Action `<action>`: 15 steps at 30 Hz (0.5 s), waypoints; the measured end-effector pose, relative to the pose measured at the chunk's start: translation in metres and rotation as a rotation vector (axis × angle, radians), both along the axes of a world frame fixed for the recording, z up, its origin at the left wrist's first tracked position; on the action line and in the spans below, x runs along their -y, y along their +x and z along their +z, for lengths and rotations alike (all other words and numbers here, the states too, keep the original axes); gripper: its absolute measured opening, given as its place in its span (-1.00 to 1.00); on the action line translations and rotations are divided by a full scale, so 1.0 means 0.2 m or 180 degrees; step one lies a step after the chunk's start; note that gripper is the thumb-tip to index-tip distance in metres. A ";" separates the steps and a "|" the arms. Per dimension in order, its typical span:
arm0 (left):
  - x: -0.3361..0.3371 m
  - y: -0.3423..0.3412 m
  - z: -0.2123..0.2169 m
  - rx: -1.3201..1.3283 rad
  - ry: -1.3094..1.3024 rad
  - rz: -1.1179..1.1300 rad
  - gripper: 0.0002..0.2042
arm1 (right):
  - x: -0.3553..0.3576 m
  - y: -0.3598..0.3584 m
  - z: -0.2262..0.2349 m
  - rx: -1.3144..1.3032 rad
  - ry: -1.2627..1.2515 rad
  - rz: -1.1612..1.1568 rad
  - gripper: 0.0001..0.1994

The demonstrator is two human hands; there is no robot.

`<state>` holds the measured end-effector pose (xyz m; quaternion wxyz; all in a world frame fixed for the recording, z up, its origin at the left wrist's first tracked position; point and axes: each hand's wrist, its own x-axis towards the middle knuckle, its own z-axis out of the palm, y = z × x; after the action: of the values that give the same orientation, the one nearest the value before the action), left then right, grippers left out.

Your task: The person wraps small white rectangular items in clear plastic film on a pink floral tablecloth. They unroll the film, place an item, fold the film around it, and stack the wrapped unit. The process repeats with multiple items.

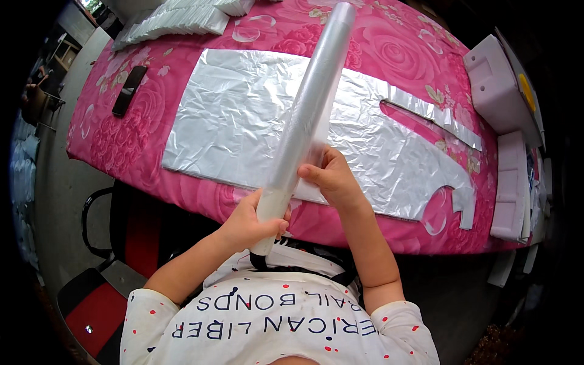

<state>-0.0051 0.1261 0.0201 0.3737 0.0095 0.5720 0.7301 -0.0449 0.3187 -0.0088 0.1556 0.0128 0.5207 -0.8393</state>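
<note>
A long roll of clear plastic film (pixel 304 109) slants up and away from my body, over the table's front edge. My left hand (pixel 252 219) is closed round its lower end, the thumb across the front. Higher up, my right hand (pixel 328 179) pinches the film at the roll's right side between thumb and fingers. Under and behind the roll lies a flat stack of silvery plastic bags (pixel 231 115) with cut-out handle shapes at its right end. The roll hides part of the stack.
A pink flowered tablecloth (pixel 395 42) covers the table. A black phone (pixel 129 91) lies at the left, and folded silvery plastic pieces (pixel 176 27) are piled at the far left. White foam boxes (pixel 490 85) stand along the right edge. Red-and-black chairs (pixel 100 313) are at lower left.
</note>
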 end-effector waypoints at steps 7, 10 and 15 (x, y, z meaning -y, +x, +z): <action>0.05 -0.04 -0.09 0.1106 0.2544 -0.1484 -0.35 | 0.03 0.06 0.08 -0.0110 -0.0299 0.0446 -0.28; 0.05 -0.06 -0.12 0.1440 0.2762 -0.1767 -0.27 | 0.04 0.08 0.14 0.0004 -0.0297 0.0441 -0.35; 0.07 -0.15 -0.07 0.0081 0.0574 -0.0483 -0.23 | 0.08 0.12 0.11 0.0087 0.0256 -0.0032 -0.55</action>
<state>-0.0349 0.1128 0.0061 0.4328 0.0771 0.4968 0.7483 -0.0216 0.3021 0.0126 0.1579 0.0330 0.5518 -0.8182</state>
